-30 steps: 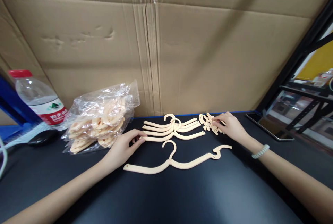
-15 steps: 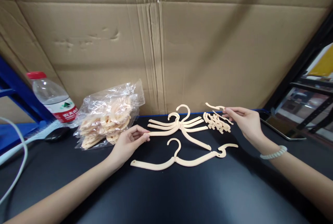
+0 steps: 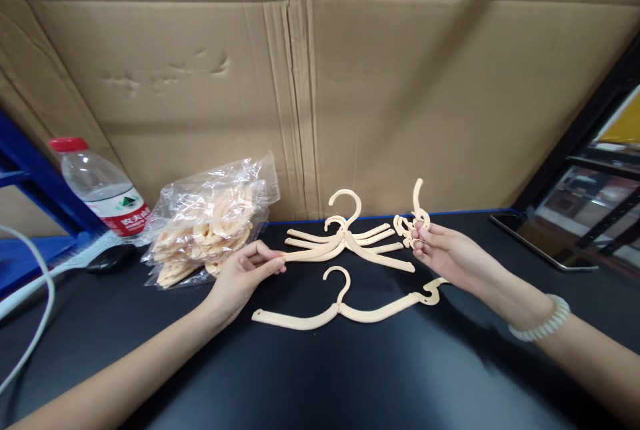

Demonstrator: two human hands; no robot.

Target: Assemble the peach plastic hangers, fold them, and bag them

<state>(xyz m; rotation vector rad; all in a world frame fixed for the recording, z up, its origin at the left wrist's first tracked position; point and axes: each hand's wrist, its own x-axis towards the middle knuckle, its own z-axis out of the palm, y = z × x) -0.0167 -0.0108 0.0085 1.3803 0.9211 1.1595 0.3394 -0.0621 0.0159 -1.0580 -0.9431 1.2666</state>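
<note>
Left hand (image 3: pixel 246 277), left-rear of front hanger (image 3: pixel 300 323): fingers closed, pinching raised hanger (image 3: pixel 379 256). Right hand (image 3: pixel 453 255), right-rear: pinching hook piece (image 3: pixel 417 197).

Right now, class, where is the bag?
In the head view, the bag is left of centre, beside the bottle and just beyond the left hand.

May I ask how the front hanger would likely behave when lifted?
The front hanger is probably light, as its bars look slim. It may flex or fold where the joint shows in the middle. The small hooked piece at its right end might swing or slip off, since it appears joined only there.
</note>
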